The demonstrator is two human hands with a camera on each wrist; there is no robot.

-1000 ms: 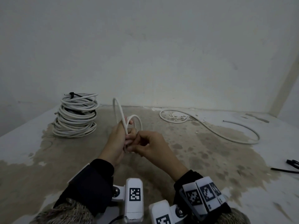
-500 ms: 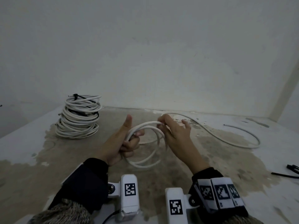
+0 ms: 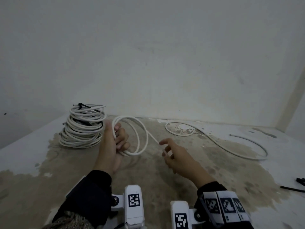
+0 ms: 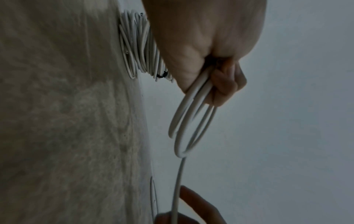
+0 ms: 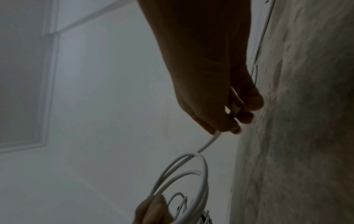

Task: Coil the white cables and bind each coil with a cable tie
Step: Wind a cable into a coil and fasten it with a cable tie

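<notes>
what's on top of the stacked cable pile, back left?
A black cable tie sits on the top coil of the stacked cable pile, its tail lying across the loops. Ties lower in the stack are mostly hidden.

Dim, flat, greyish light with no visible source, soft faint shadows, no glare, head view wide-angle with bowed edges and slight softness, both wrist views dark, grainy, with nearby skin blurred and underexposed
</notes>
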